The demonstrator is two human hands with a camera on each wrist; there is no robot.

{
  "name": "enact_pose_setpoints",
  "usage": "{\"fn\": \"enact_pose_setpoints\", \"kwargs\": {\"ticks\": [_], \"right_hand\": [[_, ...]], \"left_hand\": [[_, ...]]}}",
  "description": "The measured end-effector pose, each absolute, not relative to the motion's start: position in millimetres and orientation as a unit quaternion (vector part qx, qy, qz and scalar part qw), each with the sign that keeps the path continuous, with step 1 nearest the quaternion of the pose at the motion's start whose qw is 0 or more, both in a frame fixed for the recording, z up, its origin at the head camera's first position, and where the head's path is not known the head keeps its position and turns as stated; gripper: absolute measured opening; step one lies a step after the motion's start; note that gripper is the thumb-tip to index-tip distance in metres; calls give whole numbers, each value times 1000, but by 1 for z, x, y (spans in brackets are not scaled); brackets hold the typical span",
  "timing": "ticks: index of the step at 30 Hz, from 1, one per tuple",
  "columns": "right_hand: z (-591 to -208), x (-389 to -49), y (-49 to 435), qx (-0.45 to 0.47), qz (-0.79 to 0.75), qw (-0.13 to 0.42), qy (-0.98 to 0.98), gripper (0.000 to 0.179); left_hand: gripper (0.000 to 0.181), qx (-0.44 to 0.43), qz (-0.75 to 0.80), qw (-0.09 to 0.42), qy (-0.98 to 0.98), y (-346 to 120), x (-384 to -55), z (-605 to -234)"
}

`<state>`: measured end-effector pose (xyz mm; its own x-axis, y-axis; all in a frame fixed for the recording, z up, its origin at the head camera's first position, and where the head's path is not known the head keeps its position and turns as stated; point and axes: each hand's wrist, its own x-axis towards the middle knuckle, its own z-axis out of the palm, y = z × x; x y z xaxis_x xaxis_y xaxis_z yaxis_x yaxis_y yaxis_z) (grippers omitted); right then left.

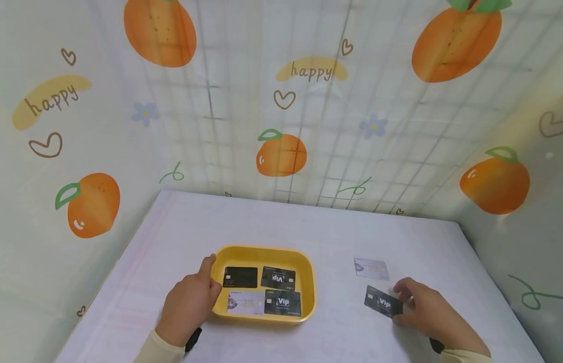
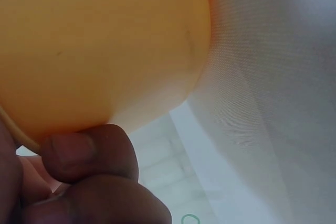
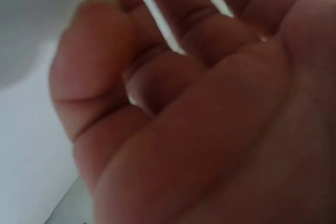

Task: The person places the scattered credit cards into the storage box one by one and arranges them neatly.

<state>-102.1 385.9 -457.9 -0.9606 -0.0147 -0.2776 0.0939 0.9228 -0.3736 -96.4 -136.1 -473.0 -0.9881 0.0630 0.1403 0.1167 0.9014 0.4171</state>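
My left hand [image 1: 188,297] grips the left rim of a shallow yellow tray [image 1: 310,282], its forefinger along the edge. In the left wrist view, curled fingertips [image 2: 89,156] press against the tray's outside. Inside the tray lie a black card with red lettering [image 1: 240,277], a silver card [image 1: 246,303] and two black Vip cards, one upside down [image 1: 278,278] and one upright [image 1: 283,303]. To the right, my right hand [image 1: 424,310] pinches the right end of another black Vip card [image 1: 382,301] between thumb and fingers. The right wrist view shows curled fingers and thumb [image 3: 92,51], the card hidden.
Another silver card [image 1: 371,268] lies flat just beyond the right hand. The white table [image 1: 281,222] backs onto a hanging cloth [image 1: 227,151] printed with oranges, and similar cloth borders both sides.
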Motion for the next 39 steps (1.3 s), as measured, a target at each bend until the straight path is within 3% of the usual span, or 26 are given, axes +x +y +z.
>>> {"fn": "enact_pose_setpoints", "kwargs": {"ticks": [9,19,25,39], "right_hand": [[-460,-102,385,49,-208,188,959,65],[-461,-102,388,44,-189,181,964,63],[-461,-102,389,25,-182,142,973,66],[-457,-100,381,53,-220,128,966,69]], "left_hand": [[60,-50,-220,62,-972,-136,-95,-472],[60,-48,-216,54,-974,-137,-97,-475],[60,-48,-217,56,-973,-137,-97,-475],[59,-75,-224,90,-968,-137,-98,-474]]}}
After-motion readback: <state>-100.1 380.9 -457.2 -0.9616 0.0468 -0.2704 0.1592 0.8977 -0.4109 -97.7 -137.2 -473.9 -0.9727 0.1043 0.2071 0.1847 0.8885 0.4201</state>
